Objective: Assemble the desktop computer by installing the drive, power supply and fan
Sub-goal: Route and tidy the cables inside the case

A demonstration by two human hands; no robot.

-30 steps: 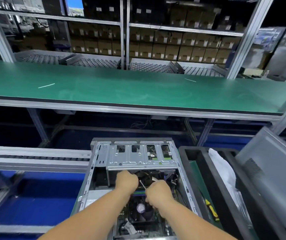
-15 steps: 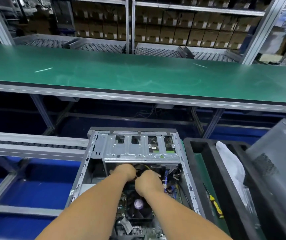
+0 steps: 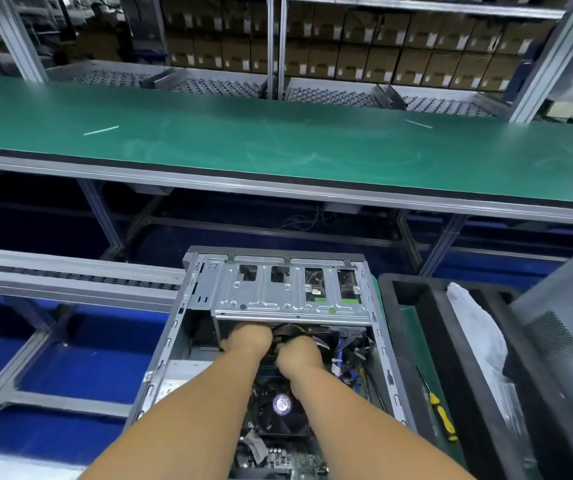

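Open grey metal computer case point(image 3: 280, 327) lies before me, black fan point(image 3: 282, 410) inside. My left hand point(image 3: 248, 339) and right hand point(image 3: 300, 353) curl around black cables point(image 3: 287, 332) under the silver drive cage point(image 3: 292, 292).

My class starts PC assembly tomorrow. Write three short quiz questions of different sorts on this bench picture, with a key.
1. True or false: both hands work inside the computer case.
2. Which tool lies right of the case? A) pliers B) yellow-handled screwdriver C) hammer
3. Fill in: the CPU fan sits nearer the camera than the ____ hand and left hand.

Key: 1 true; 2 B; 3 right.
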